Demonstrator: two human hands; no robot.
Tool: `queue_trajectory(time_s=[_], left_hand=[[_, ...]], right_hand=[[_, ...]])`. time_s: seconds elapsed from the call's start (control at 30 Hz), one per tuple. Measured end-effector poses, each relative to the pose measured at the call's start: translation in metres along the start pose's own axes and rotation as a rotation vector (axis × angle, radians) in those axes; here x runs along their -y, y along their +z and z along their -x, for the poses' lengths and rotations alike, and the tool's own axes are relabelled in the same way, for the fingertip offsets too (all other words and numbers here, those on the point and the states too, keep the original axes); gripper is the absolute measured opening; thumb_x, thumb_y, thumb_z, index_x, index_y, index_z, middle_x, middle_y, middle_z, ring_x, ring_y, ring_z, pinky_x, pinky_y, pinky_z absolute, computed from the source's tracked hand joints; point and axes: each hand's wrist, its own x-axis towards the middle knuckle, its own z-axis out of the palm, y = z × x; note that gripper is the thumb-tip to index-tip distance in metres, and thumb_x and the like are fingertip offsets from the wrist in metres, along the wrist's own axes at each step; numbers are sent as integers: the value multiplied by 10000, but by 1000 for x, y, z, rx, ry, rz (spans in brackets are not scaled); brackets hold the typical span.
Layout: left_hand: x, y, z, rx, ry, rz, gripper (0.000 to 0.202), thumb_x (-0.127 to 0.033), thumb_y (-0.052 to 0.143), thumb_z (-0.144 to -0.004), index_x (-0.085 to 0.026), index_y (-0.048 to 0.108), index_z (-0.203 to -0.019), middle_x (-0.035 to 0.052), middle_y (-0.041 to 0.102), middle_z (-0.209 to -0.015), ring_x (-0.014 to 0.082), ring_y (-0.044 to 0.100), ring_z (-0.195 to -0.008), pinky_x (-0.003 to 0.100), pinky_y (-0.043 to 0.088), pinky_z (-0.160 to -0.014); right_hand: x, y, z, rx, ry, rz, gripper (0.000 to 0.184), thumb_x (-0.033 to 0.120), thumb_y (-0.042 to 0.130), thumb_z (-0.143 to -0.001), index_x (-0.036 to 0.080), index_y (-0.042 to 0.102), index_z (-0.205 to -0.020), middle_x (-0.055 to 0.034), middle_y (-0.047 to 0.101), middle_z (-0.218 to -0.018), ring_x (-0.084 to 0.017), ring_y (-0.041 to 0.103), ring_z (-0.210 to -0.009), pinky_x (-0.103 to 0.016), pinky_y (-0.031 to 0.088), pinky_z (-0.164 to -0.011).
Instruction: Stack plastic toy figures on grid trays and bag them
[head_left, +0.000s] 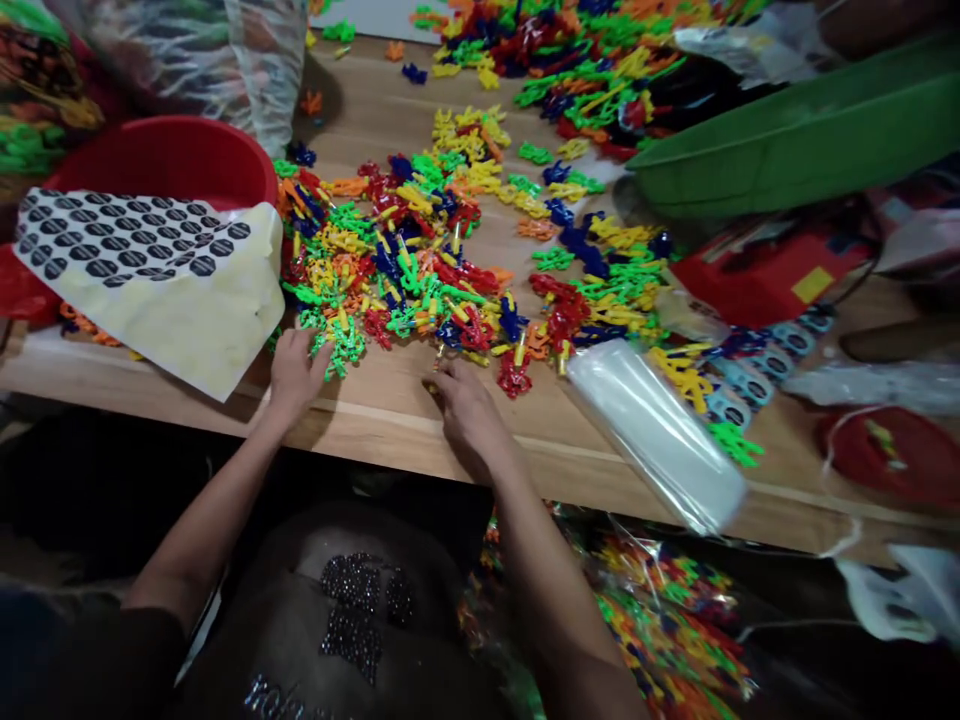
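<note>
A pile of small plastic toy pieces [397,270] in red, blue, green, yellow and orange spreads over the wooden table [382,405]. At its front left edge, my left hand [295,375] has its thumb and fingers apart and touches the bright green pieces [341,345]. My right hand [469,405] is at the front of the pile, with thumb and fingertips closed on a small yellow piece [439,356]; the fingers partly hide it. Just beyond that hand lie a red piece with a yellow stem [514,376] and other mixed pieces.
At left, a sheet of round black stickers [150,270] lies against a red tub [172,150]. A stack of clear plastic bags [660,430] lies to the right. Behind it are a red device [772,270] and a green basin [795,140]. Filled bags [667,620] sit below the table.
</note>
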Motion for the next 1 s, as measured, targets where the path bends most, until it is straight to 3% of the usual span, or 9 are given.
queue_trajectory(time_s=[0.17,0.3,0.43,0.53,0.67,0.8,0.9,1.0], left_hand=[[-13,26,-35,92,22,-79,502,-574,745,-926,-124,739,-1149,177,657,-1103,411,580,-1174,561,446,-1095],[-26,36,-27,180,94,-53,497,-479,725,-960,-168,687,-1346,148,685,-1189,362,597,-1173,485,467,-1085],[-20,25,-9,137,56,-74,544,-421,626,-1027,-133,577,-1486,193,631,-1335,373,556,-1282,508,425,-1146],[-9,13,0,114,-63,-185,592,-481,760,-933,-136,632,-1397,219,586,-1365,434,518,-1316,589,409,-1157],[-5,3,6,188,-110,-142,503,-363,894,-778,-174,692,-1199,190,581,-1351,446,503,-1307,609,430,-1146],[-10,2,13,207,-120,-43,435,-219,856,-732,-191,664,-1121,126,622,-1222,358,589,-1164,522,502,-1061],[-14,4,18,172,-185,67,551,-209,829,-761,-188,613,-1268,59,630,-1058,249,629,-949,404,542,-888],[-21,6,22,108,-427,575,599,-286,906,-715,-194,633,-1240,-11,617,-894,165,602,-787,307,504,-747]], right_hand=[[0,1,1,-24,3,-2,352,155,444,-972,200,744,-1151,-140,633,-1119,-306,584,-1071,-432,522,-934],[2,6,9,-56,37,-21,322,211,456,-1018,227,751,-1145,-107,584,-1035,-287,567,-1009,-414,516,-901],[3,14,17,-129,61,-54,277,244,500,-1019,214,758,-1116,-97,546,-993,-280,555,-985,-401,507,-873],[7,17,21,-199,46,-73,223,280,542,-1028,225,748,-1092,-106,581,-1021,-292,545,-1022,-426,500,-919],[24,17,19,-243,41,-119,184,273,530,-1039,243,690,-1126,-125,682,-1138,-323,572,-1130,-494,469,-1015],[46,21,10,-204,35,-275,174,301,514,-1055,255,640,-1166,-113,717,-1119,-305,639,-1087,-482,498,-1007],[60,28,3,-182,-4,-415,198,301,494,-1069,249,624,-1209,-118,706,-1177,-278,655,-1100,-443,534,-995],[69,39,0,-160,-7,-499,216,256,500,-1052,244,630,-1224,-115,709,-1209,-265,660,-1138,-439,541,-1014]])
